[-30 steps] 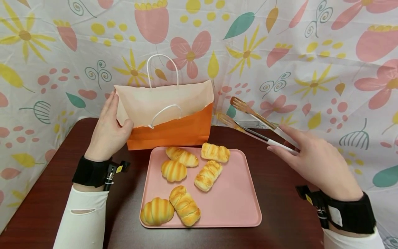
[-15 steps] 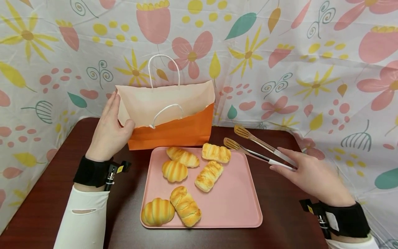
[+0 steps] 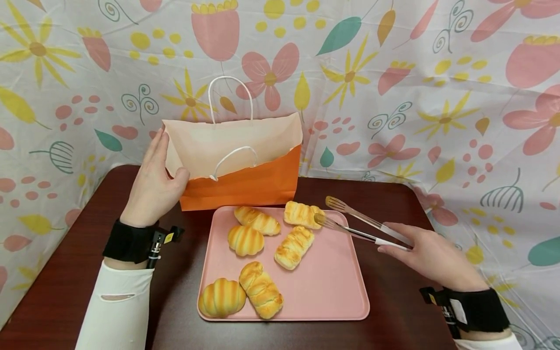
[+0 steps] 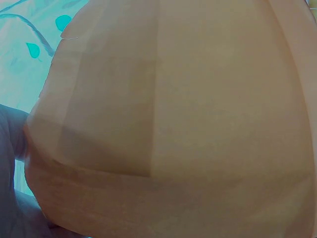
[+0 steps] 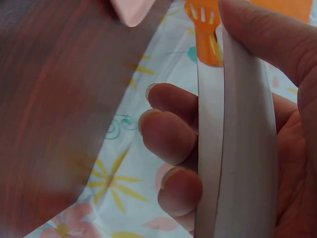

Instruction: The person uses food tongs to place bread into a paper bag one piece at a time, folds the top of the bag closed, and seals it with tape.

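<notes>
Bracing the paper bag (image 3: 238, 189), seemingly to spread its mouth, the left hand (image 3: 153, 187) lies splayed; the right hand (image 3: 437, 257) grips tongs (image 3: 363, 235), tips parted near a bread roll (image 3: 299, 214).

Head view downward, 2 wrist close-ups
</notes>
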Motion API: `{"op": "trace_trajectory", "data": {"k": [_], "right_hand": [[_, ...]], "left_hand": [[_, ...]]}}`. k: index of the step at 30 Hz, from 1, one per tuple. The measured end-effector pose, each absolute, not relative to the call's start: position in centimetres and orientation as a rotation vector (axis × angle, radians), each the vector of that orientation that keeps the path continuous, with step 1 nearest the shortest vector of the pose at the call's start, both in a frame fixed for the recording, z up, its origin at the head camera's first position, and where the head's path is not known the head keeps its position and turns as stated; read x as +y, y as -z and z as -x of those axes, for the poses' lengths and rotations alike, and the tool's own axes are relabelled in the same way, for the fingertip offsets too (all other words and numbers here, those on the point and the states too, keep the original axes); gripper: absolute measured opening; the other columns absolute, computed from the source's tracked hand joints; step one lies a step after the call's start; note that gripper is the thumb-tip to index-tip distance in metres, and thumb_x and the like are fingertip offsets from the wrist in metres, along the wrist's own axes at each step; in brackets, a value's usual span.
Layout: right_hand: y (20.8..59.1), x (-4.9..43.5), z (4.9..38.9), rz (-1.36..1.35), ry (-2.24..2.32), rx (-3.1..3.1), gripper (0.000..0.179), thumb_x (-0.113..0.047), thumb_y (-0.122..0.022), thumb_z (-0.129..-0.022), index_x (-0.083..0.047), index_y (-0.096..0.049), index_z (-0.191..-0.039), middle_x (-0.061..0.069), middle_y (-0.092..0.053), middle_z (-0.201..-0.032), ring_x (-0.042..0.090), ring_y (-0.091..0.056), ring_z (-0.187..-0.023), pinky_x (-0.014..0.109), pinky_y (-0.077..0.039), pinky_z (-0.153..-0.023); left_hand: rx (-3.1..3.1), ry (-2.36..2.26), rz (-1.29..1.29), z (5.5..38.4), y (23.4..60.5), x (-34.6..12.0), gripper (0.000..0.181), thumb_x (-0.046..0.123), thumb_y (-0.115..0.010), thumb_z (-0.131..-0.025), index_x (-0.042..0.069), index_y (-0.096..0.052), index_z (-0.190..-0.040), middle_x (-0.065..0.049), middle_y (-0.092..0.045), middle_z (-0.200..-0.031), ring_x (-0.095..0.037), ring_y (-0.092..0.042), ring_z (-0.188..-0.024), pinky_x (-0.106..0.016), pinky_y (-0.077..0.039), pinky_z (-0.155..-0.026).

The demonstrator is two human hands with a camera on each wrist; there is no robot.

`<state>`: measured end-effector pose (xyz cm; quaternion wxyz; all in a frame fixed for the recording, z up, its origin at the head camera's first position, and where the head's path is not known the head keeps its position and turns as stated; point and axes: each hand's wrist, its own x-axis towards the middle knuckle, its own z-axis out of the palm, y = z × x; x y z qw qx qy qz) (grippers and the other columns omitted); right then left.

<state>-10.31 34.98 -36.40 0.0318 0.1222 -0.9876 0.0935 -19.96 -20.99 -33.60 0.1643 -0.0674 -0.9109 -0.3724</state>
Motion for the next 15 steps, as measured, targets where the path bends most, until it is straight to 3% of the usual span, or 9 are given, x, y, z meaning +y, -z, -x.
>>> {"op": "trace_trajectory", "data": {"k": [8, 15], "right_hand": [[38.0, 35.6, 10.7, -0.408, -0.287, -3.069, 0.059, -0.062, -0.072, -0.084, -0.033, -0.065, -0.135, -0.007, -0.076, -0.113, 0.016, -0.071, -0.097, 0.043, -0.055, -0.081], [39.0, 35.8, 11.3, -0.389, -0.31, -3.124, 0.064, -0.068, -0.069, -0.082, -0.035, -0.064, -0.137, -0.006, -0.074, -0.122, 0.017, -0.07, -0.104, 0.044, -0.056, -0.081]], "left_hand": [[-2.593, 1.063, 0.189, 20.0, 33.6, -20.9, 0.082, 0.022, -0.05, -0.093, 0.014, -0.012, -0.165, -0.001, -0.007, -0.173, -0.032, -0.017, -0.158, -0.06, -0.021, -0.125], [-2.59, 1.062, 0.189, 20.0, 33.6, -20.8, 0.081, 0.022, -0.049, -0.093, 0.016, -0.012, -0.165, 0.001, -0.006, -0.173, -0.032, -0.017, -0.158, -0.061, -0.022, -0.124]]}}
